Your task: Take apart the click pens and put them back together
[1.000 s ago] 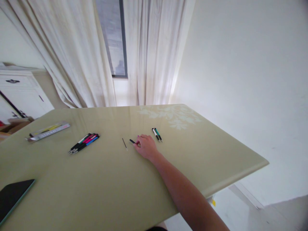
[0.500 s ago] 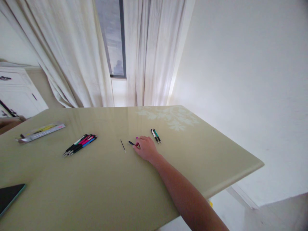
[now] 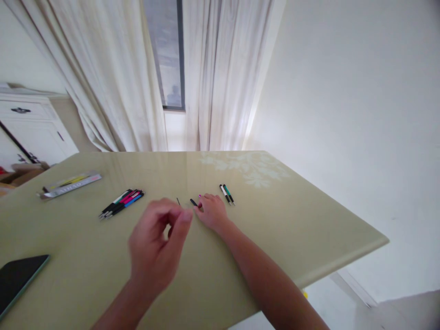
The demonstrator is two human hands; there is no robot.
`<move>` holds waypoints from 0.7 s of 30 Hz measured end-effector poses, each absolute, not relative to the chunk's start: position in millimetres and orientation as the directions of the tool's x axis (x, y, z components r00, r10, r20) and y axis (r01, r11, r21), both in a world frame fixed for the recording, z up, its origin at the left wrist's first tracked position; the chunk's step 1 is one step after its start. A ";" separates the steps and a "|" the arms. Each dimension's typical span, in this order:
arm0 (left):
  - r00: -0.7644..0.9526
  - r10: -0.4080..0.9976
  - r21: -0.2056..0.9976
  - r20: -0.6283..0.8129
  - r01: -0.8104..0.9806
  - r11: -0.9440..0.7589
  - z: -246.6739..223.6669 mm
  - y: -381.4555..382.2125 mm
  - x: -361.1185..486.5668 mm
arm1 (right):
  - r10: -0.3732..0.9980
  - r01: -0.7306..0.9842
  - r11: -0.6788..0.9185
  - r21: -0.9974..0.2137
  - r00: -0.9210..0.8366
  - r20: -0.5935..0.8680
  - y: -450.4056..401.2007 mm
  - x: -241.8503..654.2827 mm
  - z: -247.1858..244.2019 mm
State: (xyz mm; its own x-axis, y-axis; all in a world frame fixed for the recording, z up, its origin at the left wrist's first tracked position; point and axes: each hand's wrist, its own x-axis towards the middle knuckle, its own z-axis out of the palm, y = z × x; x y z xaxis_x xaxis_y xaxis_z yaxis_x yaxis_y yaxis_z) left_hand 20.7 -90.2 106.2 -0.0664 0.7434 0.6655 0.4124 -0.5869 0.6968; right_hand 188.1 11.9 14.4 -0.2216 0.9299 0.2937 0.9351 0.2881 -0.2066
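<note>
Pale green table (image 3: 275, 229) with pens laid out and two bare hands over its middle.
Left to right: a dark tablet (image 3: 22, 279) cut off by the view; a clear and white packet (image 3: 74, 184) near the table's left edge, towards the far left corner; a pile of pens (image 3: 122, 204), pink, blue, green and black; the left hand (image 3: 158, 243), raised, fingers curled, thumb tip against forefinger, though blur means I can't tell if anything is pinched there; a thin dark stick (image 3: 178, 201), partly hidden behind that hand; a dark pen (image 3: 193, 202), one end showing from the nearly closed thumb and fingers of the right hand (image 3: 212, 211), low on the table; and two pens (image 3: 227, 194), white and green, just beside it, towards the far right corner.
</note>
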 end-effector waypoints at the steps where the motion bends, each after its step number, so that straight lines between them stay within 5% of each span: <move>1: -0.007 0.787 0.710 0.617 0.438 -0.552 102.3 -73.6 20.4 | 0.932 0.937 0.279 -0.208 -0.212 0.294 11.5 187.6 14.7; 4: 0.139 0.881 0.680 0.452 0.585 -0.442 73.1 -19.1 13.3 | 0.937 0.940 0.264 -0.217 -0.197 0.287 10.7 188.4 14.7; 10: 0.109 0.897 0.563 0.429 0.744 -0.360 0.0 24.3 -9.5 | 0.926 0.928 0.285 -0.238 -0.202 0.320 10.4 194.7 13.0; 21: 0.374 0.858 0.370 0.352 0.786 -0.495 -8.6 22.0 -20.7 | 0.849 0.881 0.459 -0.112 -0.398 0.348 17.2 175.2 6.7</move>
